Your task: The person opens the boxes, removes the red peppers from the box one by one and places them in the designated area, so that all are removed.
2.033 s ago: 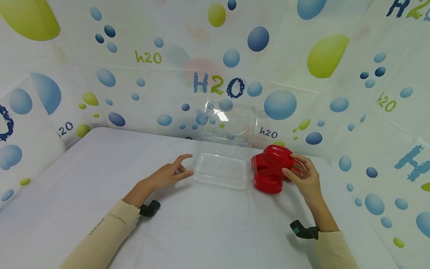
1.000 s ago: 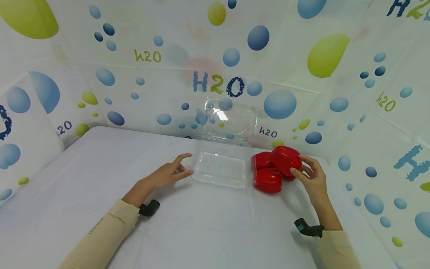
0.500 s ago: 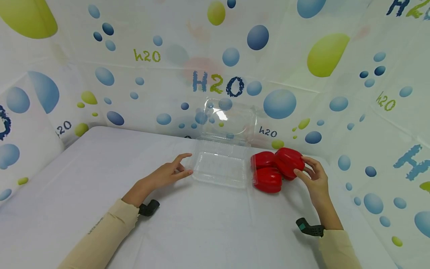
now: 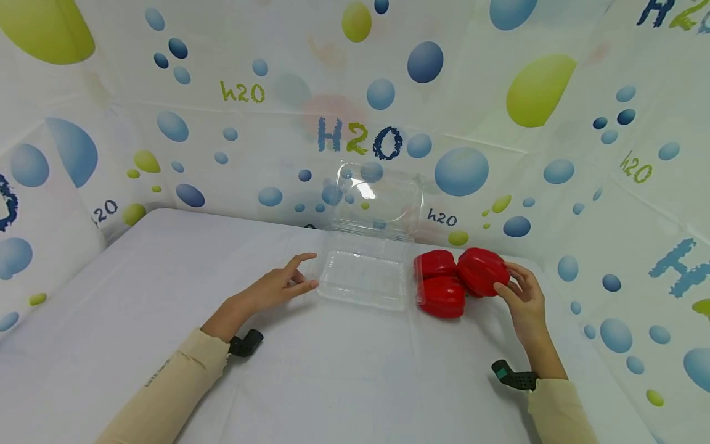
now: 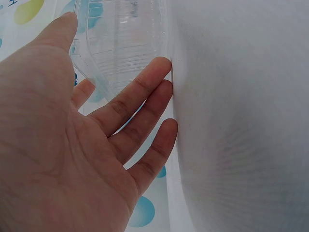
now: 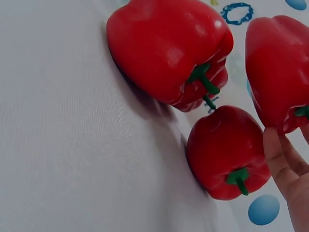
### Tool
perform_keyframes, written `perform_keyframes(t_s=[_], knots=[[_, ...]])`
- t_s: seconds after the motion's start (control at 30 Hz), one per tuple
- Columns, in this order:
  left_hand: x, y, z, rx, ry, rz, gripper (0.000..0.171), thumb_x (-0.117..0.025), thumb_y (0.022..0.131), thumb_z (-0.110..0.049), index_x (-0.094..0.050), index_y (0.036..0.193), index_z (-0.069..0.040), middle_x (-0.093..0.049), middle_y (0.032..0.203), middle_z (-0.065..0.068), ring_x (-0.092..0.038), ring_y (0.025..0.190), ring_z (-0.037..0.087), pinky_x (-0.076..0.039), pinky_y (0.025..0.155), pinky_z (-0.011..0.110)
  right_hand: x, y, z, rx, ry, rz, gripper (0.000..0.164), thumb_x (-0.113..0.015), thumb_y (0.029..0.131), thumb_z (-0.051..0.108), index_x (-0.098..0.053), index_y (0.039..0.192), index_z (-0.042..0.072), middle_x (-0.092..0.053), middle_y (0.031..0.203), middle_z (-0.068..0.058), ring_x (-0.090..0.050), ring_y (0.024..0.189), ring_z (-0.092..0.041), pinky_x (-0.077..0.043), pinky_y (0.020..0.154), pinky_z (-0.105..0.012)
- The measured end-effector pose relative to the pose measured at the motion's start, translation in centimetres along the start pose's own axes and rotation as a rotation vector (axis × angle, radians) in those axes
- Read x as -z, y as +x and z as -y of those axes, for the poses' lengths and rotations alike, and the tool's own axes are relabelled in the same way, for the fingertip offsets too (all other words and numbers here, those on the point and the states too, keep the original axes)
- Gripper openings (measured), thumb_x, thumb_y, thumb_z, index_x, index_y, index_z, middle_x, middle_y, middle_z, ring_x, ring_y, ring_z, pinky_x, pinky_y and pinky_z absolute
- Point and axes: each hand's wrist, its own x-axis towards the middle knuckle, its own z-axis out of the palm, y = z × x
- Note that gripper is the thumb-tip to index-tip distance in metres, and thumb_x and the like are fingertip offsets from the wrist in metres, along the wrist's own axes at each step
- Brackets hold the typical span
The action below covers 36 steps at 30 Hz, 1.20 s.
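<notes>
A red bell pepper [image 4: 481, 271] is pinched by its right end between the thumb and fingers of my right hand [image 4: 524, 302]. In the right wrist view this held pepper [image 6: 277, 67] appears raised off the table. Two more red peppers, a rear one [image 4: 436, 264] and a front one [image 4: 442, 297], lie against the right side of a clear plastic clamshell box [image 4: 366, 277], whose lid [image 4: 383, 197] stands up behind. My left hand [image 4: 272, 290] is at the box's left edge, fingers apart and holding nothing. Its fingertips [image 5: 164, 67] rest on the table in the left wrist view.
The table has a white cloth [image 4: 355, 376]. A white curtain [image 4: 310, 74] printed with blue and green drops and H2O lettering hangs close behind the box and along both sides.
My right hand has carried its pepper to the right and down, away from above the two others, uncovering them. My left hand and the box have stayed in place.
</notes>
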Motion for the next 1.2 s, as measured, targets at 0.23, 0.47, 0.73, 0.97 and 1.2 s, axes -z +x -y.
perform_keyframes(t_s=[0.23, 0.47, 0.73, 0.97, 1.2], knots=[[0.0, 0.1, 0.2, 0.003, 0.003, 0.001, 0.069, -0.056, 0.096, -0.049, -0.021, 0.151, -0.026, -0.063, 0.112, 0.006, -0.061, 0.095, 0.019, -0.05, 0.086, 0.041, 0.4, -0.2, -0.3, -0.003, 0.033, -0.013, 0.047, -0.06, 0.095, 0.003, -0.047, 0.139, 0.012, -0.05, 0.129, 0.005, -0.051, 0.115, -0.01, -0.05, 0.086, -0.014], [0.0, 0.1, 0.2, 0.002, 0.004, 0.0, 0.069, -0.056, 0.096, -0.049, -0.021, 0.151, -0.026, -0.063, 0.112, 0.007, -0.061, 0.095, 0.019, -0.05, 0.085, 0.041, 0.7, -0.3, -0.5, 0.009, 0.076, -0.005, 0.046, -0.06, 0.095, 0.005, -0.047, 0.139, 0.014, -0.05, 0.133, 0.003, -0.049, 0.119, -0.013, -0.049, 0.088, -0.017], [-0.1, 0.2, 0.3, -0.004, 0.002, 0.001, 0.069, -0.056, 0.096, -0.049, -0.021, 0.151, -0.025, -0.064, 0.112, 0.008, -0.061, 0.096, 0.02, -0.051, 0.084, 0.04, 1.5, -0.4, -1.0, 0.021, 0.116, -0.012, 0.044, -0.056, 0.097, 0.006, -0.047, 0.139, 0.016, -0.05, 0.134, 0.002, -0.049, 0.118, -0.015, -0.049, 0.089, -0.018], [0.0, 0.2, 0.4, -0.012, -0.002, 0.008, 0.068, -0.056, 0.097, -0.047, -0.021, 0.151, -0.023, -0.064, 0.111, 0.009, -0.061, 0.095, 0.02, -0.051, 0.084, 0.042, 2.3, -0.3, -1.4, 0.029, 0.158, 0.003, 0.043, -0.053, 0.097, 0.004, -0.048, 0.138, 0.015, -0.052, 0.133, 0.002, -0.05, 0.117, -0.016, -0.05, 0.089, -0.019], [0.0, 0.1, 0.2, -0.005, 0.002, 0.006, 0.069, -0.056, 0.097, -0.048, -0.021, 0.151, -0.024, -0.063, 0.112, 0.009, -0.061, 0.095, 0.02, -0.051, 0.084, 0.04, 3.0, -0.5, -1.7, 0.049, 0.172, 0.038, 0.042, -0.052, 0.097, 0.003, -0.047, 0.138, 0.013, -0.054, 0.133, 0.002, -0.051, 0.116, -0.016, -0.05, 0.09, -0.02]])
